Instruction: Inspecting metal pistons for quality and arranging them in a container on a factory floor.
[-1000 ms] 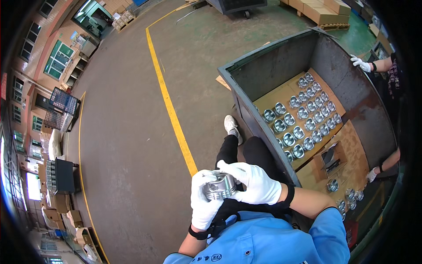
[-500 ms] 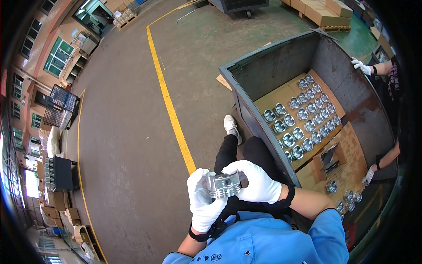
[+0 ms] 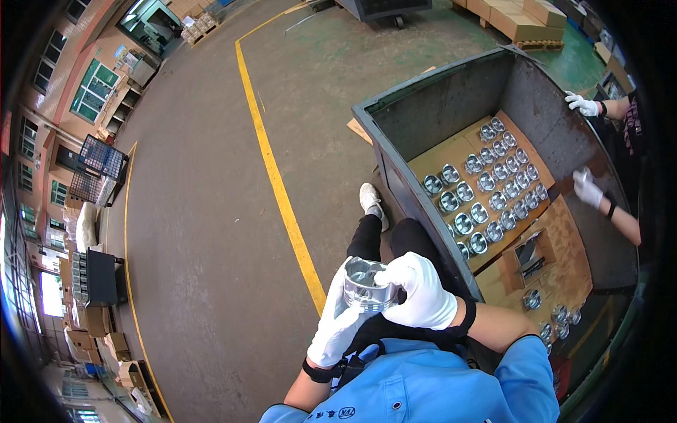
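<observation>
A shiny metal engine piston (image 3: 364,289) is held in front of my body, over my lap, its round ringed side and part of one end in view. My left hand (image 3: 334,326), in a white glove, wraps its left side and underside. From the right my right hand (image 3: 423,292), also gloved, grips the rim, with the fingertips at the piston's upper edge. To the right, several more pistons (image 3: 479,213) stand in rows on brown cardboard (image 3: 431,156) inside a large grey metal bin (image 3: 444,79).
A small open carton (image 3: 544,247) with dark items lies on the bin's cardboard, near several loose pistons (image 3: 561,314). Across the bin, a co-worker's gloved hand (image 3: 587,189) reaches over it; another (image 3: 581,105) rests by the rim. A yellow line (image 3: 271,166) runs along the floor at left.
The piston has been turned in my hands, so its end now shows more, and it has shifted slightly right. The co-worker's lower hand has moved up along the bin.
</observation>
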{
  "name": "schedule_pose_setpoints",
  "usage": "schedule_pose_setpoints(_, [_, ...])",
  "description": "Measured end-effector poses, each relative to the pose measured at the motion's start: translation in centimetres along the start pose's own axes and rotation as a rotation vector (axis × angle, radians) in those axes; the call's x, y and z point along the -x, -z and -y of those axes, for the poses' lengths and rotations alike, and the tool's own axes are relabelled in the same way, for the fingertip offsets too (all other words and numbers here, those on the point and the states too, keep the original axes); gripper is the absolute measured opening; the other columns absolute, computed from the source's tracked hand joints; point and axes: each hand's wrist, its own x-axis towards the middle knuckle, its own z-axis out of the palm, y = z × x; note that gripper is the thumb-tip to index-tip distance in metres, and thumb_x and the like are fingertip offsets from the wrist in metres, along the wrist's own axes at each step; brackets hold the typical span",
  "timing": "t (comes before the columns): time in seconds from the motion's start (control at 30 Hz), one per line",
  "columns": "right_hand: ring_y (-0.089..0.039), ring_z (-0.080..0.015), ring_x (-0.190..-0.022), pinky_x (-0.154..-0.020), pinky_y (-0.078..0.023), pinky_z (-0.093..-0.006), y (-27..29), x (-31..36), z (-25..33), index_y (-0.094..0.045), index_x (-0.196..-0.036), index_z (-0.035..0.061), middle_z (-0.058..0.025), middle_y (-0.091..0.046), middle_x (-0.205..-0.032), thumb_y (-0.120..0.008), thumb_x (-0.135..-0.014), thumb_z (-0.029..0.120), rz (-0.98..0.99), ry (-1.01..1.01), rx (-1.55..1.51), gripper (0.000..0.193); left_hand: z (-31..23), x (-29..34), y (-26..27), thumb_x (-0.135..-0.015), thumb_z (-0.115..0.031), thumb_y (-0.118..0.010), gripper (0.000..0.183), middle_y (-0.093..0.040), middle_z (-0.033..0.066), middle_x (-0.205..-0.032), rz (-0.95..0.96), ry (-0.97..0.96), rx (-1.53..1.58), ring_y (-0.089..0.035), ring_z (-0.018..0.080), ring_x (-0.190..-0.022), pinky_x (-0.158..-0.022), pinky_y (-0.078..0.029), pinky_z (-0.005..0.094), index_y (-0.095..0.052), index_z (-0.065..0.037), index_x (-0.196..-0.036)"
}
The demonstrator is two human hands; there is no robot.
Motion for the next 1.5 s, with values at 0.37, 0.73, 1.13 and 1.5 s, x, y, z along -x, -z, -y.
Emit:
schedule_pose_setpoints(0.37, [-0.060, -0.0236, -0.065, -0.058, -0.047, -0.0331, 0.3, -0.8, 1.3, -0.068, -0.109, 0.0043, -0.0077, -0.062, -0.078, -0.087, -0.060, 0.021, -0.017, -0.089, 0.060, 0.055, 0.0, -0.1, -0.4, -0.095, -0.049, -0.056, 0.072, -0.047, 0.0066, -0.143, 0.071, 0.238, 0.200, -0.051, 0.0233, -0.128, -0.101, -0.047, 0.0431, -0.027, -0.015, -0.151])
schedule_pose_setpoints(0.73, [-0.065, -0.0215, -0.068, -0.062, -0.052, -0.0299, 0.7, -0.8, 1.3, -0.065, -0.101, 0.0032, -0.0083, -0.065, -0.080, -0.087, -0.064, 0.022, -0.021, -0.134, -0.068, 0.046, 0.0, 0.5, -0.5, -0.094, -0.048, -0.058, 0.077, -0.051, 0.0115, -0.137, -0.051, 0.136, 0.082, -0.059, 0.0246, -0.117, -0.094, -0.052, 0.0412, -0.025, -0.009, -0.152])
schedule_pose_setpoints(1.13, [-0.058, -0.0210, -0.054, -0.050, -0.045, -0.0309, 0.9, -0.8, 3.2, -0.066, -0.090, 0.0037, -0.0044, -0.059, -0.066, -0.089, -0.057, 0.028, 0.002, -0.131, 0.048, 0.047, -0.5, 0.7, -1.2, -0.079, -0.057, -0.072, 0.098, -0.053, 0.0063, -0.135, -0.015, 0.196, 0.103, -0.056, 0.0181, -0.120, -0.095, -0.048, 0.0298, -0.029, -0.006, -0.150])
schedule_pose_setpoints(1.5, [-0.061, -0.0226, -0.061, -0.056, -0.048, -0.0311, 1.1, -0.7, 2.6, -0.064, -0.106, -0.0008, -0.0091, -0.063, -0.077, -0.085, -0.060, 0.017, 0.033, -0.055, -0.093, 0.053, 0.5, 1.5, -0.1, -0.078, -0.044, -0.078, 0.075, -0.056, 0.0094, -0.125, -0.007, 0.131, 0.123, -0.057, 0.0195, -0.115, -0.095, -0.049, 0.0343, -0.042, -0.006, -0.132])
